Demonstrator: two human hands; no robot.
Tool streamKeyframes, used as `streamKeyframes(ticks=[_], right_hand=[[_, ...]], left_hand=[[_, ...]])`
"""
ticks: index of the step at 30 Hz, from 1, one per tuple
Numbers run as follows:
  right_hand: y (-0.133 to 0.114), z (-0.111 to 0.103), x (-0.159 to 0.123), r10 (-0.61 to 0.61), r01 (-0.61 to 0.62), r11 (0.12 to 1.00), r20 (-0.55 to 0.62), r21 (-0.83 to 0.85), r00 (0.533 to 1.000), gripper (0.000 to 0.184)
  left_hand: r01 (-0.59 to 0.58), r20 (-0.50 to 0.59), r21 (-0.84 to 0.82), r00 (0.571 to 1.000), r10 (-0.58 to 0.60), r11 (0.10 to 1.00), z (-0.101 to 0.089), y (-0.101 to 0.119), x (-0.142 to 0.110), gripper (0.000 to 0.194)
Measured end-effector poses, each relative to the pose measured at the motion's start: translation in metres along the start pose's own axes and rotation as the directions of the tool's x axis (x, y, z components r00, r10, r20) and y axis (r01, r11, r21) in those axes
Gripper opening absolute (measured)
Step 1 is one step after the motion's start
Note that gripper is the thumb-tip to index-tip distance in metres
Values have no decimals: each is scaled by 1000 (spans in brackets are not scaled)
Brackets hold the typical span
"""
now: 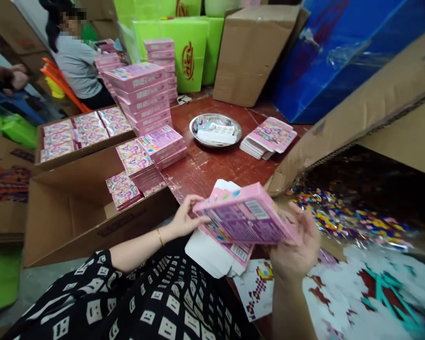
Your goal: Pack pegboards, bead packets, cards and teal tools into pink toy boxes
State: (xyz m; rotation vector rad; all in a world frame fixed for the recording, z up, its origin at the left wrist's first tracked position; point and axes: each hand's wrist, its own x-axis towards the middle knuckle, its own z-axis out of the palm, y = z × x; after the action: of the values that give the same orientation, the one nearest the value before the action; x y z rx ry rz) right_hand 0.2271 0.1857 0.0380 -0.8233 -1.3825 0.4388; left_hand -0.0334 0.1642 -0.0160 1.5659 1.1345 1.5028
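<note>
A pink printed box [248, 215], its barcode side facing up, is tilted between my two hands above the front of the table. My left hand [187, 219] grips its left end, thumb on the printed face. At its right end, my right hand [299, 241] is closed around the corner, with some fingers hidden behind the box. Directly beneath lie flattened pink box blanks [212, 255] with white flaps. A printed pixel-pattern sheet [257, 285] lies beside my right wrist.
An open carton [71, 226] at left holds several pink boxes; another full carton [85, 127] stands behind it. Stacked boxes [145, 97], a metal dish [216, 130] and folded blanks [269, 134] occupy the red table [198, 167]. Bagged colourful pieces [354, 217] lie right. A person [76, 61] sits behind.
</note>
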Motion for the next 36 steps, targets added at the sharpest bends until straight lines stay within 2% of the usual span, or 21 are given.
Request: streamKeyframes(ticks=[2, 3, 5, 6, 8, 9, 11, 13, 15, 17, 18, 20, 22, 23, 25, 27, 28, 30, 31, 33, 36], right_hand=[[9, 15, -9, 120, -119, 990, -9, 70, 993, 58], [16, 22, -15, 149, -150, 989, 41, 17, 988, 58], [34, 31, -30, 176, -138, 969, 177, -207, 968, 51], [45, 33, -39, 178, -99, 943, 230, -317, 957, 45], [69, 36, -54, 181, -26, 882, 287, -471, 941, 40], [80, 36, -60, 185, -5, 852, 293, -524, 938, 42], [96, 37, -70, 202, 20, 794, 296, -608, 934, 46], [103, 38, -77, 226, 30, 754, 302, -656, 926, 47], [104, 38, -79, 256, 27, 735, 313, -677, 915, 48], [103, 36, -77, 297, 16, 723, 332, -691, 896, 50], [102, 34, -74, 323, 10, 714, 342, -700, 883, 52], [102, 29, -64, 384, -3, 685, 358, -728, 851, 56], [102, 25, -50, 451, -10, 648, 373, -762, 810, 59], [102, 24, -42, 482, -6, 629, 385, -777, 787, 60], [102, 25, -24, 532, 9, 599, 406, -801, 743, 60], [101, 29, -5, 580, -16, 574, 393, -819, 713, 55], [99, 31, 5, 605, -53, 574, 379, -817, 700, 50], [91, 33, 23, 631, -156, 612, 360, -775, 687, 36], [83, 32, 31, 625, -209, 653, 362, -728, 692, 33], [57, 28, 44, 572, -299, 766, 393, -569, 720, 37], [0, 21, 51, 414, -322, 907, 439, -270, 797, 41]], left_hand=[[37, -256, 26, 966, -29, 999, -41, 10, 37, 47], [74, -353, 49, 934, -52, 996, -66, 14, 61, 45], [238, -516, 158, 847, -125, 958, -119, 19, 110, 38], [370, -602, 224, 780, -170, 902, -144, 21, 132, 36], [452, -657, 245, 728, -196, 858, -183, 22, 166, 40], [476, -670, 260, 716, -199, 840, -195, 22, 176, 44], [493, -686, 286, 704, -184, 822, -204, 19, 181, 57], [493, -673, 381, 728, -131, 782, -198, 12, 172, 75], [434, -544, 589, 837, -63, 682, -186, 2, 157, 86], [320, -355, 789, 934, -36, 524, -180, -7, 147, 78], [276, -294, 849, 955, -32, 450, -180, -11, 145, 69], [261, -279, 896, 960, -2, 359, -183, -14, 148, 54], [257, -294, 909, 953, 68, 329, -180, -10, 150, 53], [229, -280, 910, 954, 105, 345, -171, -6, 147, 56], [100, -185, 898, 969, 163, 428, -138, 2, 125, 62], [-139, 62, 824, 986, 157, 549, -87, 4, 81, 54], [-245, 209, 766, 969, 130, 595, -59, 1, 55, 51], [-365, 450, 668, 892, 38, 648, -10, -11, 5, 62], [-376, 491, 651, 871, 11, 659, 9, -17, -13, 72], [-324, 434, 652, 901, 13, 685, 30, -21, -30, 78], [-195, 306, 538, 952, 26, 820, 33, 9, -17, 96]])
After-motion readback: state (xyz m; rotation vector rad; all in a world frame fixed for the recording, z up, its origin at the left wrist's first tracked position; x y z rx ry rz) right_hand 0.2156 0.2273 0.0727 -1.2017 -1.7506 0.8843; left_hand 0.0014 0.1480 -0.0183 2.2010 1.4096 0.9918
